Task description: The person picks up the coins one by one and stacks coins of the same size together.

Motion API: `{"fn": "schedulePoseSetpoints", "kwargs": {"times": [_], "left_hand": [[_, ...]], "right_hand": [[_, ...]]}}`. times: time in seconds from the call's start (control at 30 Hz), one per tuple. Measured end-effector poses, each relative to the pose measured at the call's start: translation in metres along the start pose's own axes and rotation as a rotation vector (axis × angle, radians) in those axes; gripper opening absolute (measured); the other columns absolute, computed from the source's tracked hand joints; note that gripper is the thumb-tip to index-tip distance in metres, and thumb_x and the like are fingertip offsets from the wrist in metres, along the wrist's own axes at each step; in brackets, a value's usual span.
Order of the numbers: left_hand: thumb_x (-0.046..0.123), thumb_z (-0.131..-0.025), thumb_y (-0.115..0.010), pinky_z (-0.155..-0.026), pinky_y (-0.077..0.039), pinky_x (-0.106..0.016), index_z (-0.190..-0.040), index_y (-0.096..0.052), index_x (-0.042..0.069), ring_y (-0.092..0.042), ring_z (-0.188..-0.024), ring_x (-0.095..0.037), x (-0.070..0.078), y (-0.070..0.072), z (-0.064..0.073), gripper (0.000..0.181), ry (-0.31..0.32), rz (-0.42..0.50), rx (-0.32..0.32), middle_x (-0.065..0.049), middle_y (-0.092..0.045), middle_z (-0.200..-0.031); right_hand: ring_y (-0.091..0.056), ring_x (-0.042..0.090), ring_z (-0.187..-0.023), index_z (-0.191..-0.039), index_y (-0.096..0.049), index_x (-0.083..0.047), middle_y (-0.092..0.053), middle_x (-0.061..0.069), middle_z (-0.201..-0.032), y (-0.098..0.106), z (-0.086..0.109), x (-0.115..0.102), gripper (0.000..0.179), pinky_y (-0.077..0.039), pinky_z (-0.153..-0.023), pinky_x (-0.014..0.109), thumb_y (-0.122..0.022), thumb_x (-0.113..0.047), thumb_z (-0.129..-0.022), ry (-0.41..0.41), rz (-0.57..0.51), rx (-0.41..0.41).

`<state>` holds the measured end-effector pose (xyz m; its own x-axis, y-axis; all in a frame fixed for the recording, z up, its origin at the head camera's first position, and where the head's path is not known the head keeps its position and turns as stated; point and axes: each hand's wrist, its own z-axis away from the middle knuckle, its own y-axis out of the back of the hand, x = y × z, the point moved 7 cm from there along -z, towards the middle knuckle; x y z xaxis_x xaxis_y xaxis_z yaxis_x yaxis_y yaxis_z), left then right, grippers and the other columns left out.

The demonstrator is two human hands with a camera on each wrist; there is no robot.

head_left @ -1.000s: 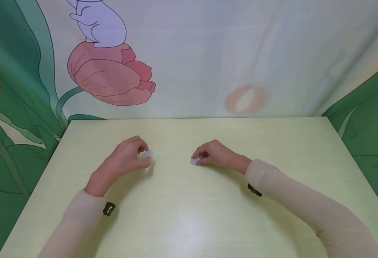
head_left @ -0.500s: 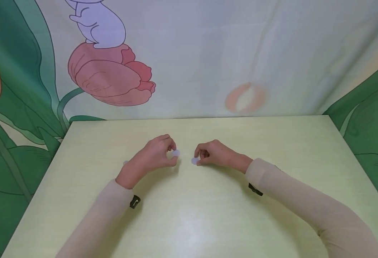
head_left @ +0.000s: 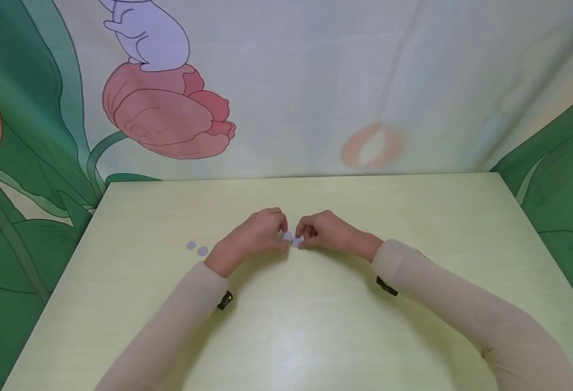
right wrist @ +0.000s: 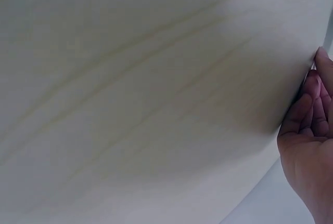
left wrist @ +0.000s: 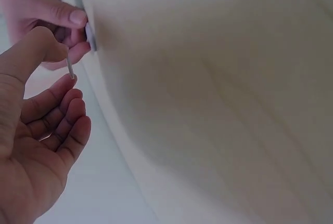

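Observation:
My left hand (head_left: 254,236) pinches a small, thin, pale lilac disc (head_left: 287,235) between thumb and fingertips. In the left wrist view that disc (left wrist: 70,68) appears edge-on, raised above the tabletop. Close by on the right, my right hand (head_left: 329,232) holds another pale disc (head_left: 295,243) by its edge, low at the table surface. The left wrist view shows this disc (left wrist: 90,36) as a thicker edge against the table. In the head view the two held discs nearly meet. The right wrist view catches only part of the right hand (right wrist: 307,125), its disc hidden.
Two more pale discs, a left one (head_left: 191,245) and a right one (head_left: 202,251), lie side by side on the light wooden table (head_left: 286,326), left of my left wrist. A printed curtain (head_left: 286,98) hangs behind the table's far edge.
My left hand has carried its disc rightward to beside the right hand's disc. Two discs on the table have come into view behind it. The right hand has hardly moved.

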<state>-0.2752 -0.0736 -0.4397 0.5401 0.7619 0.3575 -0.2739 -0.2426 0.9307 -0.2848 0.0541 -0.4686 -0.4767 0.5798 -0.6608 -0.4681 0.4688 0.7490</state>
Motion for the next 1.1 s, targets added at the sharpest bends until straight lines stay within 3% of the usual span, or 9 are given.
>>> {"fn": "schedulePoseSetpoints", "kwargs": {"times": [0.37,0.67,1.1], "left_hand": [[0.017,-0.083,-0.074,-0.077,-0.05,-0.029,-0.094,-0.068,0.004,-0.057,-0.085,-0.018,-0.002,-0.019,-0.014,0.018,0.009,0.003,-0.053,-0.003,-0.061,-0.094],[0.018,-0.087,-0.078,-0.08,-0.051,-0.03,-0.098,-0.071,0.003,-0.058,-0.089,-0.019,0.001,-0.019,-0.014,0.02,0.01,0.071,-0.073,-0.003,-0.063,-0.095],[0.015,-0.09,-0.077,-0.077,-0.05,-0.028,-0.1,-0.072,0.0,-0.058,-0.085,-0.018,0.003,-0.017,-0.016,0.02,0.008,0.113,-0.085,-0.006,-0.066,-0.096]], "right_hand": [[-0.052,0.008,-0.068,-0.091,-0.069,-0.01,-0.06,-0.006,-0.071,0.0,-0.002,-0.001,0.017,-0.045,-0.067,0.022,-0.083,-0.019,-0.087,0.005,0.064,0.03],[-0.055,0.007,-0.068,-0.087,-0.072,-0.01,-0.064,-0.006,-0.071,0.003,-0.001,-0.003,0.014,-0.046,-0.067,0.021,-0.082,-0.019,-0.087,-0.03,0.085,0.05],[-0.056,0.008,-0.069,-0.091,-0.073,-0.009,-0.067,-0.005,-0.075,0.004,0.003,-0.005,0.011,-0.047,-0.068,0.022,-0.081,-0.017,-0.089,0.006,0.054,0.023]]}}
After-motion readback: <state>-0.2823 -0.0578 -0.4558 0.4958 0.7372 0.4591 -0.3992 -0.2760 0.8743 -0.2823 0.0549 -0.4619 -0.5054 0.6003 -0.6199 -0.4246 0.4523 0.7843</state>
